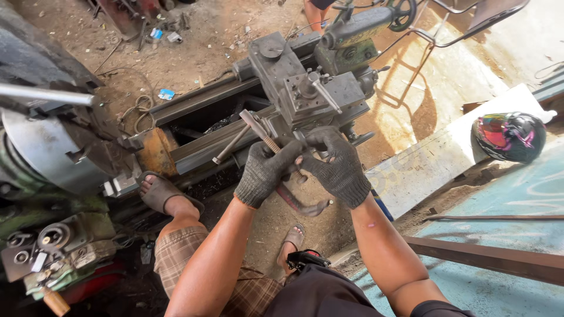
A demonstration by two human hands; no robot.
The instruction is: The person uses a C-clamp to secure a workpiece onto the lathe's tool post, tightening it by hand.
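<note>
Both gloved hands, left hand (265, 170) and right hand (338, 167), grip clenched around a threaded clamp (276, 149) beside the lathe (305, 82).

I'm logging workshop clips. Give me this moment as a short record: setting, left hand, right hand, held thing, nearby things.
setting: dirt-floored workshop, person at a metal lathe
left hand: gloved, closed on the threaded rod
right hand: gloved, closed on the same rod's lower part
held thing: rod with metal head, tilted up to the left
nearby things: lathe chuck, helmet, steel bar
</note>
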